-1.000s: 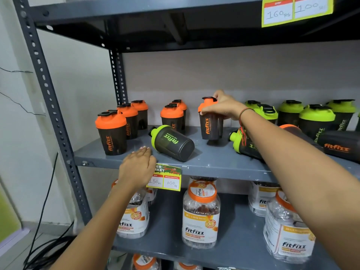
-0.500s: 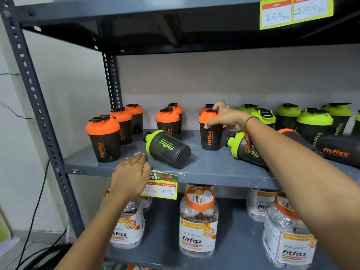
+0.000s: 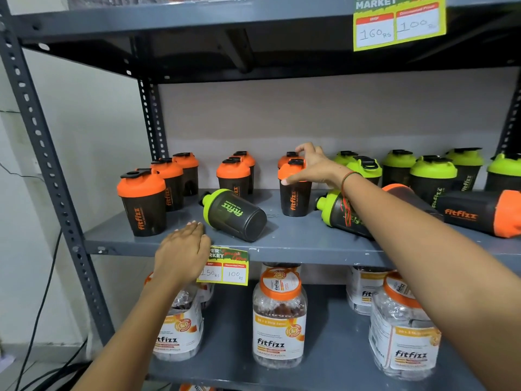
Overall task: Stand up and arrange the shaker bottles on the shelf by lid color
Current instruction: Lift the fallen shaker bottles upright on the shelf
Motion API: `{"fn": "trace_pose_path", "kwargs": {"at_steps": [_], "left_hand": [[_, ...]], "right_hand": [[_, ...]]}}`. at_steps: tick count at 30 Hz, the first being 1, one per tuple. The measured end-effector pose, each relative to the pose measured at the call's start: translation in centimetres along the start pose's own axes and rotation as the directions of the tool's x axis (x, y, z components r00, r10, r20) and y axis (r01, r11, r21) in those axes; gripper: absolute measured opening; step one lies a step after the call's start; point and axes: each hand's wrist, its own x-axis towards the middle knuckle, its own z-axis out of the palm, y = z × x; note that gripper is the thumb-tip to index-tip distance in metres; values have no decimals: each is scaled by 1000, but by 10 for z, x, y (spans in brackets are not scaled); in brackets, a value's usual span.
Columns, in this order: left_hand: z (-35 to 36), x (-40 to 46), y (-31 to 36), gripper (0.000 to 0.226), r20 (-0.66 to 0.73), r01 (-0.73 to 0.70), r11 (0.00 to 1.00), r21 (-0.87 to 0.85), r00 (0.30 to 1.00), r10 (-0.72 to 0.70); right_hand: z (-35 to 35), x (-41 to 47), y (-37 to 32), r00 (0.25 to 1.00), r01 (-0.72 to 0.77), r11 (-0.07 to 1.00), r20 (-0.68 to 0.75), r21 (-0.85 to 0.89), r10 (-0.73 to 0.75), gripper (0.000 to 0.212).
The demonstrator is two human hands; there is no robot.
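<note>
Clear Fitfizz jars point(image 3: 279, 317) with orange lids are standing on the lower tier, beneath a yellow price tag point(image 3: 225, 266) hanging off the shelf edge above them. A second price tag point(image 3: 399, 22) is hanging from the top tier. Black cables point(image 3: 42, 320) are trailing down the white wall point(image 3: 93, 131) at left.

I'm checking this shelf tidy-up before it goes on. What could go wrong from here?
1. The green-lidded bottle lies on its side near the shelf's front edge, just beyond the left hand; a nudge might roll it off.
2. The right hand rests on the upright orange-lidded bottle, while the forearm crosses a second fallen green-lidded bottle; pulling back may knock it.
3. An orange-lidded bottle lies on its side among the green ones and could be overlooked.
</note>
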Motion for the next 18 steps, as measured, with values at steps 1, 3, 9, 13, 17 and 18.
{"fn": "trace_pose_path", "kwargs": {"at_steps": [1,3,9,13,17,18], "left_hand": [[0,0,0,72,0,-1,1000,-3,1000,1],[-1,0,0,73,5,-2,1000,-9,1000,2],[-1,-2,-1,58,13,12,1000,-10,1000,-12],[-3,-1,0,53,15,5,1000,-17,1000,-5],[-4,-1,1,53,24,9,1000,-15,1000,-9],[-4,-2,1,53,27,8,1000,-15,1000,-8]], "right_hand": [[-1,-4,-5,1000,19,1000,-25,7,-19,92],[-3,-13,-16,995,58,998,-80,-6,-58,87],[12,-40,-62,906,272,955,-302,-121,-296,55],[39,-51,-94,979,202,968,5,-147,-204,63],[69,-53,-108,942,206,912,325,-354,-86,69],[73,-52,-109,930,198,908,365,-369,-54,67]]}}
